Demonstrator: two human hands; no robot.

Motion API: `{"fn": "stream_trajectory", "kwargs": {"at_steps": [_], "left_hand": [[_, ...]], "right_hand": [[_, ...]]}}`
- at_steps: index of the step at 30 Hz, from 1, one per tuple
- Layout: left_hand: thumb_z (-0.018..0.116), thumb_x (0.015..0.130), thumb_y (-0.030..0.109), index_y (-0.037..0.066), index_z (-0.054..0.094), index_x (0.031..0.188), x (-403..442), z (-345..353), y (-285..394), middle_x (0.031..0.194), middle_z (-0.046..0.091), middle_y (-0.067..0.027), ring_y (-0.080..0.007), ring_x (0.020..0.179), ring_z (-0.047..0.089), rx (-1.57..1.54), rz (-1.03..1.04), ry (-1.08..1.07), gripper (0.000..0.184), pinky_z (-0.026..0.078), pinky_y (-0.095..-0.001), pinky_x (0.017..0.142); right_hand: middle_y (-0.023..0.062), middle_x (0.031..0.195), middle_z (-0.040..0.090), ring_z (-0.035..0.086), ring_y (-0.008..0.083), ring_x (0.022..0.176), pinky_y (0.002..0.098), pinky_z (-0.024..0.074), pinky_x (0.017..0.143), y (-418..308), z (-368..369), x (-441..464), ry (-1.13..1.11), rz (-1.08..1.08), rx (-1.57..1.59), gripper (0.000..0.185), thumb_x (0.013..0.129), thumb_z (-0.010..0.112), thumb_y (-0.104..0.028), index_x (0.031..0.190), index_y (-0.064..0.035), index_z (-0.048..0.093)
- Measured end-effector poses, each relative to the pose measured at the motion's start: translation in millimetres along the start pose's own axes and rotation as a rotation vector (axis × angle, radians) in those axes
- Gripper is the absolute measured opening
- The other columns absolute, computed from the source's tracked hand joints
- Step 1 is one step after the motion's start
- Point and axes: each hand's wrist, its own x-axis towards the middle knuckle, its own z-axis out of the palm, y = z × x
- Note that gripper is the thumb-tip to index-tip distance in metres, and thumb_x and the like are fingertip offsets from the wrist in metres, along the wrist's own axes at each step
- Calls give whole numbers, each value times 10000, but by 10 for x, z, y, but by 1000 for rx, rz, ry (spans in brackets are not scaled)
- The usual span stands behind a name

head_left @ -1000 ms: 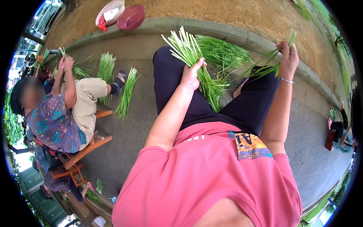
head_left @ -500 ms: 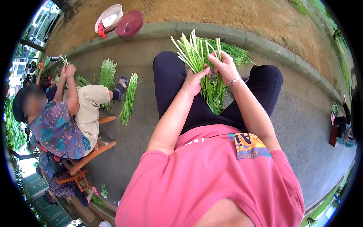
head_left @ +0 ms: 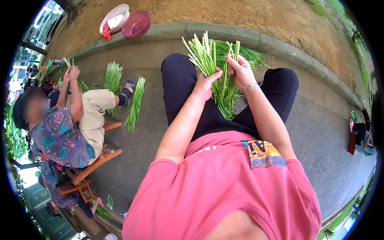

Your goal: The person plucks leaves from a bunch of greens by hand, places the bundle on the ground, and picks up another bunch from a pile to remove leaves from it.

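A thick bundle of garlic chives (head_left: 205,58) stands over my lap, pale stalk ends up and green leaves hanging between my knees. My left hand (head_left: 206,85) is closed around its middle, thumb across the front. Beside it on the right, my right hand (head_left: 241,73) pinches a few separate stalks (head_left: 237,49) between thumb and fingers, their ends pointing up. The lower parts of these stalks run down next to the main bundle. Behind my hands a larger pile of chives (head_left: 253,55) lies on the ground near the curb.
Two more heaps of chives (head_left: 136,106) lie on the pavement to my left. Past them a seated person (head_left: 64,134) on a wooden chair holds stalks in both hands. A maroon basin (head_left: 136,25) and a pale basin (head_left: 114,19) stand beyond the curb (head_left: 168,32).
My right hand has shifted slightly right, and the few stalks in it now stand further apart from the main bundle. My left hand keeps its hold in nearly the same place.
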Motion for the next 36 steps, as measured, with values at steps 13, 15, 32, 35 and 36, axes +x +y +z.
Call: {"fn": "stream_trajectory", "kwargs": {"at_steps": [13, 15, 32, 35, 36], "left_hand": [[663, 750, 85, 56, 577, 879, 52, 12, -48, 810, 570, -13, -120, 682, 525, -17, 51, 77, 158, 423, -251, 606], [654, 751, 77, 36, 577, 869, 62, -8, -59, 802, 580, -47, -137, 626, 524, 3, 86, 84, 147, 424, -253, 582], [642, 759, 64, 32, 598, 879, 95, -49, -129, 784, 597, -38, -106, 617, 535, 180, 18, 196, 132, 418, -226, 551], [660, 767, 122, 43, 601, 919, 65, -9, -112, 817, 604, -48, -105, 649, 525, 219, 15, 187, 182, 423, -224, 585], [660, 767, 122, 43, 601, 919, 60, -6, -114, 817, 604, -48, -105, 649, 525, 223, 24, 179, 182, 423, -224, 585]], "right_hand": [[-51, 631, 528, 404, 15, 494, 177, 333, 438, 66, 77, -56, 98, -122, -436, 142, 792, 664, -176, 827, -53, 603], [-55, 631, 525, 396, 15, 488, 177, 326, 432, 20, 29, -27, 142, -132, -428, 138, 792, 666, -178, 823, -57, 606], [67, 781, 611, 394, 38, 478, 187, 336, 450, -1028, -514, -87, 242, -481, -180, 61, 863, 556, -108, 886, -52, 560], [31, 767, 584, 371, 44, 485, 202, 331, 468, -1016, -471, -119, 204, -414, -83, 114, 886, 522, -144, 872, -45, 576], [18, 753, 577, 372, 43, 490, 201, 328, 469, -998, -461, -124, 202, -381, -49, 132, 887, 521, -153, 864, -40, 584]]}}
